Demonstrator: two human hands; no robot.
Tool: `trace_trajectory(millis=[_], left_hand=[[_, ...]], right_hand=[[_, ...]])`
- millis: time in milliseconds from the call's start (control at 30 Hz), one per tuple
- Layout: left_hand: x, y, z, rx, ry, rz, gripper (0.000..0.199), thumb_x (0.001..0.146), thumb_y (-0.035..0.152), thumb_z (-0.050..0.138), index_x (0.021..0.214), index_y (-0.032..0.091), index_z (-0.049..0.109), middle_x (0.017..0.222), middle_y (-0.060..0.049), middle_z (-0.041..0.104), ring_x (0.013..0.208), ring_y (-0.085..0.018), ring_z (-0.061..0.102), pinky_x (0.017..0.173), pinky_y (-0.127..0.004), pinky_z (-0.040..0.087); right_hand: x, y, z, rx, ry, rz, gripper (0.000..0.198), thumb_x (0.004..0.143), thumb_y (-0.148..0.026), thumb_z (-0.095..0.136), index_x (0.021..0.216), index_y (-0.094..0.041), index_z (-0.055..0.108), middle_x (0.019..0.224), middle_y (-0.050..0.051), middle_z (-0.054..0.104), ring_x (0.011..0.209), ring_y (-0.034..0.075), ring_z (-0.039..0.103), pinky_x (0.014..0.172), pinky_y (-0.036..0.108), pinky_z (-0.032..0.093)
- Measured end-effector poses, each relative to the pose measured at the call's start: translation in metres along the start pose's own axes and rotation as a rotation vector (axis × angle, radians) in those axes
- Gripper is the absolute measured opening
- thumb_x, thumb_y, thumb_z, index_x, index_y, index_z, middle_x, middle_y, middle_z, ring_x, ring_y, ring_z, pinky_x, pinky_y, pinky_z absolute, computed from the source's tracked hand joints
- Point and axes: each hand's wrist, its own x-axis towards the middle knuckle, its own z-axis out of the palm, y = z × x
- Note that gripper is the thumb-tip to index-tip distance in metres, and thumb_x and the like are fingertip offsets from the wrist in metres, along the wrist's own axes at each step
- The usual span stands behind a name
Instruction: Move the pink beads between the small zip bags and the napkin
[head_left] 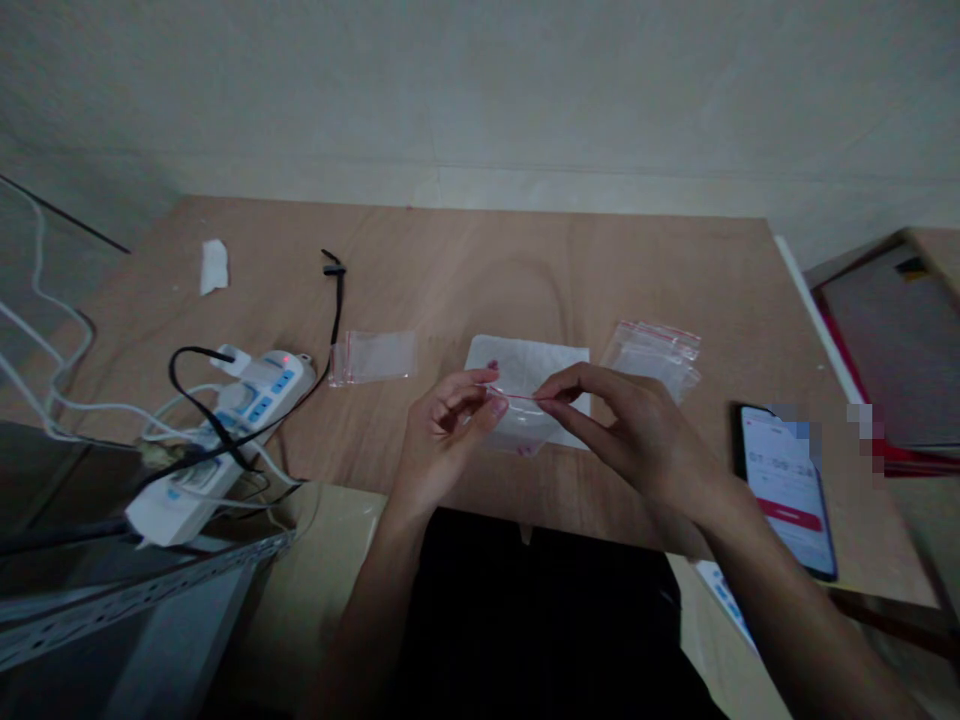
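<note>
From my remote seat, the head view: a wooden tabletop (465, 270) across mid-frame, pale grey wall (480, 100) filling the top, dim light. Left of frame, a white power strip (259, 395) with a small red light, tangled in white and black cables. Lower right, a phone (784, 490) lies screen up, digits too soft for me to read; at the right edge, a grey-and-red piece I can't identify. Both hands meet near the centre. Left hand (454, 415): narrow, fingers curled, thumb and index near each other, the end of a clear bag's (517, 440) reddish edge between them. Right hand (637, 425): thumb and forefinger pinched together on the other end of that edge. The bag hangs at frame centre, in front of a white paper sheet (559, 355); I can't tell whether it touches the sheet. Materials: thin glossy plastic, nearly invisible but for its reddish line. A flat rectangular bag (382, 356) lies left of the hands, a crumpled overlapping pile of bags (652, 350) to the right. Tabletop tan, faintly grained; ragged white scrap (214, 266) at upper left.
</note>
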Motion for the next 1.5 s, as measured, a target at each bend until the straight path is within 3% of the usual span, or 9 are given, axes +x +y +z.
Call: trace_trajectory(millis=[200,400,533,700,933,1067,1333,1400,1500], left_hand=[[-0.003,0.003,-0.001,0.065,0.003,0.023,0.016,0.075,0.036,0.073,0.077,0.020,0.070,0.077,-0.003,0.073,0.073,-0.017,0.067,0.068,-0.031,0.056],[-0.012,0.005,0.009,0.065,0.095,0.096,0.014,0.076,0.035,0.072,0.075,0.021,0.068,0.072,-0.001,0.070,0.067,-0.015,0.064,0.067,-0.030,0.055],[-0.015,0.008,0.012,0.086,0.111,0.119,0.012,0.079,0.033,0.068,0.078,0.021,0.068,0.075,-0.001,0.070,0.072,-0.016,0.065,0.071,-0.032,0.055],[-0.012,0.011,0.008,0.127,-0.021,0.142,0.011,0.078,0.031,0.071,0.083,0.021,0.071,0.081,-0.003,0.075,0.076,-0.018,0.069,0.073,-0.032,0.055],[-0.019,0.010,0.013,0.286,0.089,0.281,0.003,0.076,0.022,0.073,0.076,0.020,0.070,0.073,0.000,0.074,0.067,-0.014,0.067,0.066,-0.026,0.053],[-0.019,0.007,0.012,0.203,0.003,0.166,0.011,0.078,0.028,0.072,0.073,0.018,0.072,0.071,-0.003,0.075,0.067,-0.015,0.070,0.067,-0.026,0.055],[-0.020,0.011,0.003,0.067,-0.255,-0.018,0.028,0.091,0.036,0.054,0.092,0.018,0.076,0.088,-0.006,0.078,0.085,-0.020,0.073,0.081,-0.032,0.057],[-0.017,0.006,-0.005,0.153,-0.203,-0.016,0.034,0.091,0.041,0.052,0.082,0.018,0.076,0.085,-0.006,0.078,0.081,-0.020,0.073,0.078,-0.032,0.057],[-0.005,-0.010,-0.034,0.345,0.169,0.011,0.039,0.089,0.047,0.051,0.078,0.017,0.074,0.077,-0.006,0.076,0.073,-0.020,0.071,0.071,-0.032,0.056]], right_hand=[[-0.006,0.002,0.013,0.377,0.242,0.164,0.022,0.082,-0.031,0.070,0.100,-0.023,0.062,0.080,0.001,0.071,0.076,0.016,0.068,0.069,0.030,0.055],[-0.008,0.000,0.029,0.680,0.298,0.285,0.040,0.071,-0.026,0.078,0.108,-0.024,0.061,0.077,-0.002,0.074,0.075,0.016,0.070,0.072,0.031,0.057],[-0.007,-0.004,0.031,0.680,0.358,0.277,0.032,0.071,-0.025,0.078,0.099,-0.023,0.062,0.070,-0.004,0.071,0.070,0.014,0.070,0.074,0.030,0.056],[-0.006,-0.007,0.029,0.677,0.318,0.200,0.035,0.072,-0.023,0.078,0.103,-0.023,0.060,0.065,-0.007,0.069,0.067,0.013,0.069,0.072,0.029,0.055],[-0.013,-0.005,0.036,0.590,0.333,0.284,0.037,0.076,-0.024,0.075,0.110,-0.024,0.059,0.073,-0.003,0.075,0.075,0.017,0.074,0.076,0.031,0.058],[-0.023,-0.005,0.036,0.659,0.338,0.298,0.029,0.081,-0.027,0.071,0.108,-0.024,0.060,0.081,0.000,0.078,0.083,0.018,0.074,0.083,0.033,0.058],[-0.029,-0.006,0.026,0.712,0.287,0.371,0.024,0.083,-0.030,0.069,0.103,-0.023,0.057,0.080,0.002,0.078,0.074,0.017,0.074,0.072,0.029,0.060],[-0.029,-0.001,0.019,0.630,0.373,0.370,0.021,0.081,-0.031,0.070,0.097,-0.023,0.059,0.073,0.000,0.076,0.064,0.017,0.072,0.066,0.029,0.059],[-0.029,0.019,-0.001,0.480,0.582,0.388,0.021,0.076,-0.032,0.074,0.091,-0.025,0.062,0.063,-0.003,0.071,0.054,0.014,0.066,0.056,0.027,0.056]])
